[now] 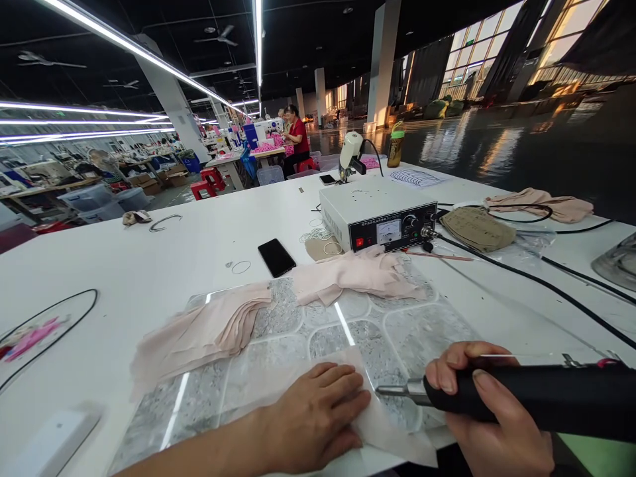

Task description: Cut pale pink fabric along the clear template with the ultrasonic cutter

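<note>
My left hand (pixel 325 411) lies flat, fingers stretched out, pressing a thin pale pink fabric piece (pixel 392 434) onto a grey stone-patterned mat (pixel 199 404). Wrapped around a black handheld ultrasonic cutter (pixel 546 397) is my right hand (pixel 497 404). The cutter's metal tip points left, close to the left hand's fingertips and the fabric; whether it touches cannot be made out. A fanned stack of pink fabric pieces (pixel 213 331) lies at the mat's left. Another pink fabric pile (pixel 358 275) lies at its far edge.
Behind the mat stands a control box (pixel 382 212) with a dial, its black cable (pixel 536 275) running right. A black phone (pixel 277 257), a brown fabric stack (pixel 477 228), a green-lidded bottle (pixel 395 146) and a white box (pixel 57 440) are on the table. A person in red (pixel 298 136) sits farther off.
</note>
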The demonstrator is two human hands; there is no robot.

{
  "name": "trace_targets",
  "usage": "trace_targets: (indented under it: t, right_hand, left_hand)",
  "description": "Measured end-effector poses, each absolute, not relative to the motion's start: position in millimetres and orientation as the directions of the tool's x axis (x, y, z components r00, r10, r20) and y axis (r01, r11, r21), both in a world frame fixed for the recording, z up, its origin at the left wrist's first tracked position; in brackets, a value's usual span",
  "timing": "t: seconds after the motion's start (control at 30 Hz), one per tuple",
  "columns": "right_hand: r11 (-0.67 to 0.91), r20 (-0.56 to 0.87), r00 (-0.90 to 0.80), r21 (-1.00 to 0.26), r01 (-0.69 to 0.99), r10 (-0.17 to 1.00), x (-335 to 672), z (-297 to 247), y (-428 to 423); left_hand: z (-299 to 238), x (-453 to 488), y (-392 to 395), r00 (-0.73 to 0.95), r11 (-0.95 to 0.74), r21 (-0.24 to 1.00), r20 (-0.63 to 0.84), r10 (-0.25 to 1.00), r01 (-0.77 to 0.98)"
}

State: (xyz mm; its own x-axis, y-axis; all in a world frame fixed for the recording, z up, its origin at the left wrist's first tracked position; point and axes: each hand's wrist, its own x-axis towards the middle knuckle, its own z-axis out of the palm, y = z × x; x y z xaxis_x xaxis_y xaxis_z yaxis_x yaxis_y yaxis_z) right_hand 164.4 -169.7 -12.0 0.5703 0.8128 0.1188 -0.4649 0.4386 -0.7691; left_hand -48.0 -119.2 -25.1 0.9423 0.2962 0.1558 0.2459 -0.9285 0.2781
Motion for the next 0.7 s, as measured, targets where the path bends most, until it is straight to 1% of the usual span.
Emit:
trace_targets:
  t: [0.2,0.37,0.5,0.7]
  right_hand:
    - [0.476,0.192,0.558,-0.770,-0.424,0.807,160,-19,-164]
    - [0.469,0.246,0.492,-0.787,-0.402,0.835,162,-28,-162]
    - [0.489,0.290,0.470,-0.783,-0.384,0.834,162,-28,-163]
    - [0.490,0.320,0.444,-0.799,-0.348,0.837,162,-28,-165]
  left_hand:
    - [-25,-49,-120,0.943,-0.931,0.271,0.156,0.293,0.245]
    - [-25,-49,-121,0.941,-0.926,0.279,0.150,0.303,0.254]
    - [-24,-48,-121,0.939,-0.923,0.291,0.156,0.307,0.253]
    - [-23,-48,-121,0.943,-0.922,0.295,0.139,0.303,0.252]
